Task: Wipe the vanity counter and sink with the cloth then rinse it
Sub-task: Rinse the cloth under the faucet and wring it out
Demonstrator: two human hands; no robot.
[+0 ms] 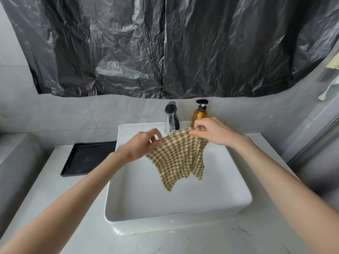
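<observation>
One checked cloth (178,160) is pinched at its top edge by the left hand (142,145) and right hand (213,132), fingers curled, above the single sink (238,202)

One wide-angle view, worn on the head, looks forward and down from close above the sink (183,223). The fingers (199,123) sit near mid-frame; past them stands the tiled wall (64,114), nearer than them both forearms (82,189) run in from the bottom corners.
</observation>
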